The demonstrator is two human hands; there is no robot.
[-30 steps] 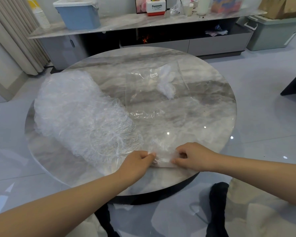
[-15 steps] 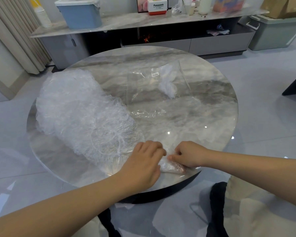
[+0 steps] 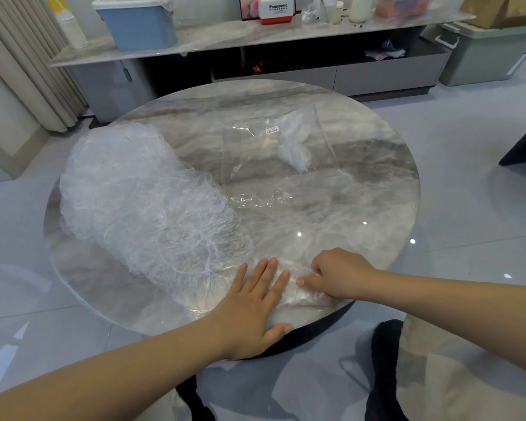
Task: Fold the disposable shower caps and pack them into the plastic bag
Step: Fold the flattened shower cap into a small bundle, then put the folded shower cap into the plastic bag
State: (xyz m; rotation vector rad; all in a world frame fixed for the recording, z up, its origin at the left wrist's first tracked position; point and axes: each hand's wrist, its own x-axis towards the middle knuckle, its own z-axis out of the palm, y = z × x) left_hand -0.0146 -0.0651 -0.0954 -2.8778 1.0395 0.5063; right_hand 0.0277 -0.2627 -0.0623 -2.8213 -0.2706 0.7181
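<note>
Left hand (image 3: 252, 302) flat, right hand (image 3: 337, 276) pinching the folded cap (image 3: 298, 291) lying left-to-right.

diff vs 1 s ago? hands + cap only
The left hand let go of its pinch on the thin clear shower cap at the near edge of the round marble table and opened, fingers now flat on the cap. The cap went from spread out to a narrow folded bundle. The right hand keeps its closed grip on it. The pile of loose caps and the clear plastic bag did not move.
</note>
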